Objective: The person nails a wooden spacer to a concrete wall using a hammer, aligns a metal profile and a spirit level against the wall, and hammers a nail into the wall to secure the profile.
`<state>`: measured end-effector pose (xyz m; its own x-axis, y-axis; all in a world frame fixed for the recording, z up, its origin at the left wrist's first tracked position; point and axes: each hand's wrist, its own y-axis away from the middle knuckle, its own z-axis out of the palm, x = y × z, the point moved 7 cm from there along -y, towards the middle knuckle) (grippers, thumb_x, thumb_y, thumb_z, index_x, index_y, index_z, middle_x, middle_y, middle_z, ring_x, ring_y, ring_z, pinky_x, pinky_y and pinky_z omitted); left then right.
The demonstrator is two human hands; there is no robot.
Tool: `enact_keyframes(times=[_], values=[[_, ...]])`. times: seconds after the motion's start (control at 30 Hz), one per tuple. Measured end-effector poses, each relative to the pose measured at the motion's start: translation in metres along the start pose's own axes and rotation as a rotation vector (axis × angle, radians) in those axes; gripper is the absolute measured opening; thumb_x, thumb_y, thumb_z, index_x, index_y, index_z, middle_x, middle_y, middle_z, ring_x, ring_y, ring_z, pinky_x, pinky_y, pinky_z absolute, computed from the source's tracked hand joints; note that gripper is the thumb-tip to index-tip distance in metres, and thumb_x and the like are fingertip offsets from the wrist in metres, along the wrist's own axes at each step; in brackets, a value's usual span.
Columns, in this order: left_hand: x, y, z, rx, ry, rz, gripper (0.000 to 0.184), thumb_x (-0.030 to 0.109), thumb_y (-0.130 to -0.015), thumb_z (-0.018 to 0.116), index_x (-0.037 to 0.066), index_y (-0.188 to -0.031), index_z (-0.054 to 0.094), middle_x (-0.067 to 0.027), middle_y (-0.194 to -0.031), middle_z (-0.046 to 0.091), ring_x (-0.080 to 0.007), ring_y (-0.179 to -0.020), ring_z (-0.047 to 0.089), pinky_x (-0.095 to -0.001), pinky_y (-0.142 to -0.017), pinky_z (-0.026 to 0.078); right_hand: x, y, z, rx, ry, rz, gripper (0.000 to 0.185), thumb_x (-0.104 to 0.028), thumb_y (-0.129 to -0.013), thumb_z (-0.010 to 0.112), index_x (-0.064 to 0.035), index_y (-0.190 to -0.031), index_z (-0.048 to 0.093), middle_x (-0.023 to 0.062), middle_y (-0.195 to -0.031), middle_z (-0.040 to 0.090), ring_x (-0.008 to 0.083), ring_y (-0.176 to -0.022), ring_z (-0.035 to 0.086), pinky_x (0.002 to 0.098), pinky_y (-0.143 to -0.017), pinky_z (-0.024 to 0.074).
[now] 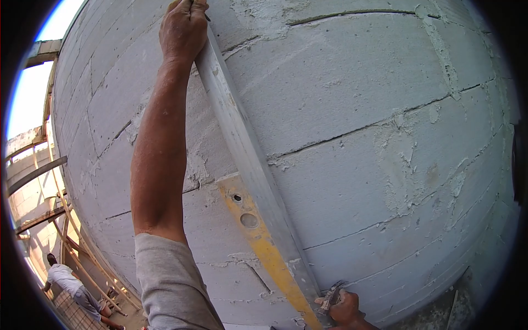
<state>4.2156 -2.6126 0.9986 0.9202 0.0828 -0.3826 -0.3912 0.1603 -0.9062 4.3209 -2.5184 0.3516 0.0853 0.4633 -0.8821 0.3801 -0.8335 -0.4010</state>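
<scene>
My left hand (184, 33) is closed around the upper end of a long aluminium straightedge (242, 126), which slants down across the block wall. A small dark tip shows beside its fingers, too little to name. Alongside the straightedge's lower part lies a yellow spirit level (264, 242), smeared with mortar, a round vial window near its top. At the bottom, my right hand (346, 308) is closed at the straightedge's lower edge. Something small, grey and crusted shows at its fingers; I cannot make out what it is.
Pale blocks with rough mortar joints form the wall (352, 82). Far down on the left, a person (71, 283) in a light shirt bends near a wire mesh (74, 311). Wooden poles (82, 242) and beams stand behind. Rubble ground (440, 308) lies at lower right.
</scene>
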Motion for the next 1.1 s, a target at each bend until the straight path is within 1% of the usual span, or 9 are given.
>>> enact_keyframes(times=[0.07,0.17,0.27,0.37,0.47,0.77,0.87,0.97,1.1], values=[[-0.003,0.001,0.003,-0.01,0.046,-0.06,0.038,0.041,-0.096,0.048,0.012,-0.1,0.073,-0.0085,-0.118,0.063,-0.0245,-0.114,0.056,-0.0364,-0.097,0.042,0.002,0.0,0.001,0.043,-0.04,-0.089,0.046,-0.037,-0.064,0.087,0.0005,-0.066,0.061,0.0121,-0.059,0.063,0.021,-0.053,0.062,0.0342,-0.053,0.0489],[0.004,0.002,-0.001,0.103,0.062,0.093,0.038,0.04,-0.096,0.046,0.013,-0.096,0.074,-0.0075,-0.117,0.063,-0.0245,-0.113,0.057,-0.0369,-0.096,0.043,0.001,-0.002,0.001,0.054,-0.056,-0.085,0.046,-0.036,-0.064,0.088,0.0005,-0.065,0.06,0.0121,-0.059,0.063,0.0211,-0.052,0.062,0.0343,-0.052,0.0487],[0.008,0.01,-0.005,0.007,0.153,-0.026,0.038,0.039,-0.092,0.053,0.006,-0.104,0.069,-0.0153,-0.11,0.066,-0.0282,-0.101,0.064,-0.039,-0.09,0.049,-0.009,-0.003,-0.004,0.019,-0.008,-0.099,0.039,-0.032,-0.066,0.087,-0.0005,-0.068,0.063,0.0133,-0.063,0.066,0.0248,-0.055,0.066,0.035,-0.053,0.0503],[0.015,0.021,-0.004,-0.021,0.179,0.048,0.042,0.034,-0.099,0.046,-0.002,-0.086,0.065,-0.0122,-0.089,0.067,-0.0203,-0.087,0.062,-0.032,-0.078,0.047,-0.001,-0.001,0.0,0.006,-0.053,-0.053,0.039,-0.032,-0.066,0.087,-0.0012,-0.068,0.062,0.0128,-0.062,0.065,0.0252,-0.054,0.065,0.036,-0.053,0.0503],[0.017,0.029,-0.005,0.007,0.251,0.039,0.035,0.028,-0.097,0.051,0.0,-0.081,0.065,-0.0098,-0.091,0.064,-0.0201,-0.091,0.058,-0.0333,-0.082,0.044,-0.008,-0.002,-0.004,0.01,-0.001,-0.071,0.04,-0.034,-0.065,0.087,-0.0019,-0.067,0.062,0.0128,-0.061,0.065,0.0275,-0.054,0.065,0.0369,-0.052,0.0501],[0.023,0.034,-0.006,0.008,0.242,-0.057,0.037,0.031,-0.096,0.052,0.0,-0.082,0.066,-0.0131,-0.096,0.064,-0.0211,-0.092,0.059,-0.0326,-0.082,0.045,0.001,0.001,-0.002,0.091,0.056,-0.092,0.047,-0.04,-0.062,0.087,-0.0033,-0.063,0.058,0.0143,-0.057,0.061,0.0335,-0.052,0.062,0.0388,-0.051,0.0492],[0.024,0.033,-0.007,0.051,0.24,0.022,0.037,0.032,-0.096,0.053,0.0,-0.083,0.067,-0.0132,-0.095,0.065,-0.0215,-0.09,0.06,-0.0327,-0.081,0.045,0.007,0.001,0.002,0.115,0.025,-0.123,0.049,-0.04,-0.061,0.088,-0.0037,-0.061,0.056,0.0141,-0.054,0.059,0.0341,-0.051,0.061,0.0384,-0.051,0.0489],[0.02,0.034,-0.005,-0.028,0.221,-0.099,0.035,0.03,-0.095,0.053,0.0,-0.085,0.068,-0.0133,-0.095,0.065,-0.0229,-0.09,0.061,-0.0329,-0.08,0.046,0.004,0.002,0.003,0.069,0.087,-0.14,0.043,-0.032,-0.066,0.087,-0.0011,-0.064,0.058,0.0127,-0.055,0.061,0.0192,-0.049,0.06,0.0342,-0.049,0.045],[0.023,0.033,-0.005,0.034,0.165,0.059,0.034,0.028,-0.095,0.054,-0.001,-0.086,0.069,-0.0139,-0.091,0.065,-0.0237,-0.087,0.061,-0.0342,-0.078,0.046,0.012,0.001,0.007,0.074,-0.041,-0.08,0.043,-0.033,-0.066,0.087,-0.0018,-0.064,0.058,0.0107,-0.056,0.062,0.0193,-0.049,0.059,0.0344,-0.049,0.0457]])
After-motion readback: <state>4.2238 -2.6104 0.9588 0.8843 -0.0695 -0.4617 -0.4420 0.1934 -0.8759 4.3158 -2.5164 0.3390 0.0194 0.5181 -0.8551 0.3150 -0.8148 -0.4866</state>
